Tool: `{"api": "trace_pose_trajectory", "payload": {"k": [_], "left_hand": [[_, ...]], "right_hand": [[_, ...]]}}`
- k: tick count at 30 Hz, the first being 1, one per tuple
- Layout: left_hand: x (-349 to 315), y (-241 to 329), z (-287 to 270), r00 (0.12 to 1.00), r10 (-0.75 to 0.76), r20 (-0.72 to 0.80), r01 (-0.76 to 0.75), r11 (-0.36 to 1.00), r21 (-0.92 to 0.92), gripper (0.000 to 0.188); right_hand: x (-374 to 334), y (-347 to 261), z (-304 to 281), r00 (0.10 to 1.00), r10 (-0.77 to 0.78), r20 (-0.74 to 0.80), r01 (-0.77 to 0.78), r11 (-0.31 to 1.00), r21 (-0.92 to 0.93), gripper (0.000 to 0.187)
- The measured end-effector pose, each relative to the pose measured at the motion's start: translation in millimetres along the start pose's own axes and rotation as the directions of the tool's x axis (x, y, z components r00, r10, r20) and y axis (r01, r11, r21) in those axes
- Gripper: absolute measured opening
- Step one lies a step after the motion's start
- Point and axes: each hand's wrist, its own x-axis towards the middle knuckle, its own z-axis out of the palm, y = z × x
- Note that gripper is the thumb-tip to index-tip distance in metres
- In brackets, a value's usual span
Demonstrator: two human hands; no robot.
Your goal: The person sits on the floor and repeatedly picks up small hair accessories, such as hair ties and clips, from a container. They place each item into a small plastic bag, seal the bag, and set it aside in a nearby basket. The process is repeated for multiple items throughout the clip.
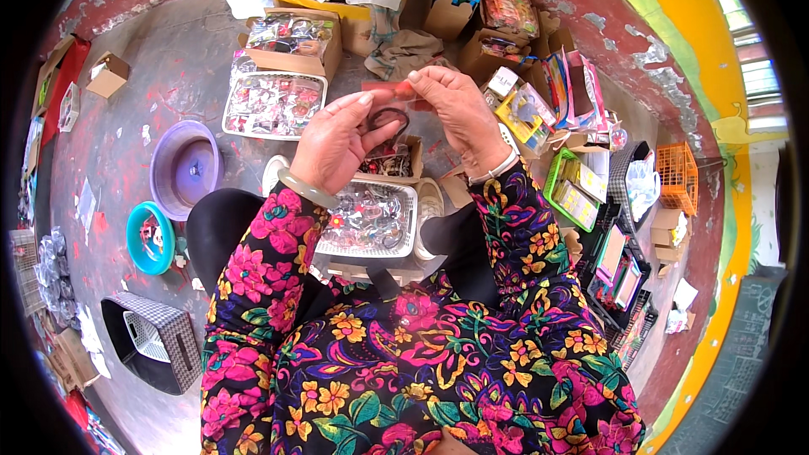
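Both hands are raised before my chest, their fingertips close together. My left hand (335, 141) has its fingers curled on a dark round band (406, 125) that looks like a hair tie, its loop standing out past the fingers. Between thumb and fingers, my right hand (459, 114) pinches a small orange-red piece (403, 89), perhaps part of a clear packet; its exact kind is unclear. Below the hands, between my feet, sits a white basket (411, 221) of small clear-wrapped items. Just beyond it is a small cardboard box (416, 157) holding dark items.
A white basket (226, 122) of packed pieces stands far left, near filled cardboard boxes (333, 49). Purple (160, 170) and turquoise (132, 240) basins lie left, with a checkered bin (181, 345) nearer. A green tray (556, 175) and black crates (642, 278) are at right.
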Motion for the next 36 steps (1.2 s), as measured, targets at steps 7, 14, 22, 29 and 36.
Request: {"api": "trace_pose_trajectory", "payload": {"k": [7, 14, 22, 29, 36], "left_hand": [[-2, 6, 3, 1.000, 0.007, -0.007, -0.007, 1.000, -0.004, 0.028], [0, 7, 0, 0.995, 0.102, -0.001, -0.101, 0.992, -0.076, 0.029], [0, 12, 0, 0.993, 0.119, -0.025, -0.120, 0.990, -0.077, 0.028], [2, 2, -3, 0.987, 0.152, -0.057, -0.154, 0.988, -0.030, 0.025], [3, -6, -4, 0.987, 0.157, -0.039, -0.154, 0.985, 0.079, 0.026]], "right_hand": [[-1, -10, 1, 0.998, 0.044, 0.044, -0.039, 0.994, -0.103, 0.021], [-7, -12, 6, 0.954, 0.230, 0.191, -0.215, 0.972, -0.094, 0.015], [-4, -3, 2, 0.956, 0.191, 0.222, -0.156, 0.973, -0.168, 0.012], [0, 10, -8, 0.966, -0.218, 0.137, 0.257, 0.780, -0.570, 0.013], [-11, -17, 21, 0.679, -0.719, 0.150, 0.519, 0.325, -0.790, 0.014]]}}
